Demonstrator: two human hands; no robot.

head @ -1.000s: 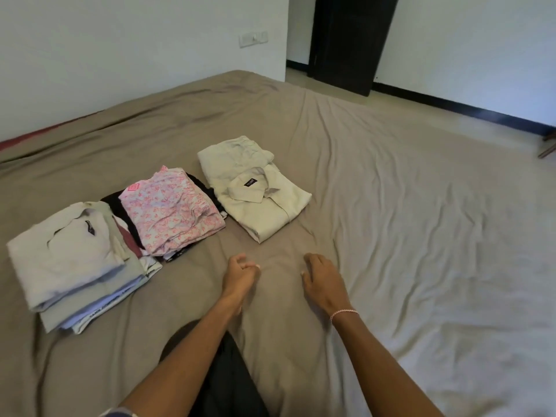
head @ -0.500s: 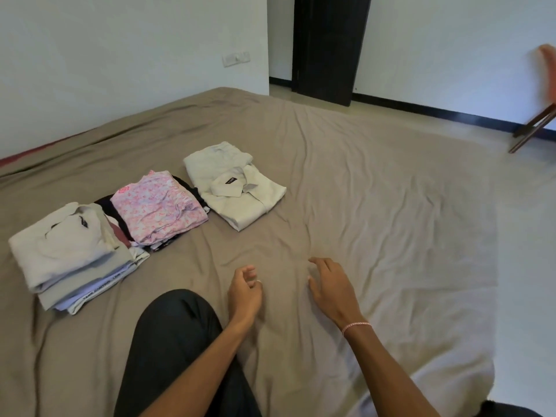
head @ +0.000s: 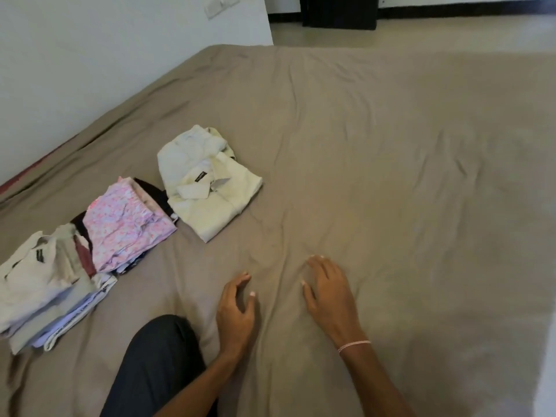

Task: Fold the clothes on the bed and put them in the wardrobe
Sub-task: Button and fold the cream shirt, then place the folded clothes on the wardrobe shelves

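Observation:
Three lots of folded clothes lie on the brown bed sheet [head: 376,164]. Farthest from me is a folded cream collared shirt [head: 207,188]. Left of it a pink floral garment [head: 126,227] tops a small pile with dark cloth under it. At the far left sits a stack of pale folded shirts [head: 39,284]. My left hand [head: 236,314] and my right hand [head: 329,293] hover just over the sheet in front of me, fingers loosely spread, holding nothing. Both are well short of the cream shirt.
My knee in dark trousers [head: 156,362] rests on the bed at the bottom. A white wall [head: 75,55] runs along the bed's left side. Beyond the bed's far edge are a tiled floor [head: 421,31] and a dark doorway [head: 338,10].
The camera has tilted down and come closer to the bed. Both hands have opened out a little and stay just above the sheet; the clothes have not moved.

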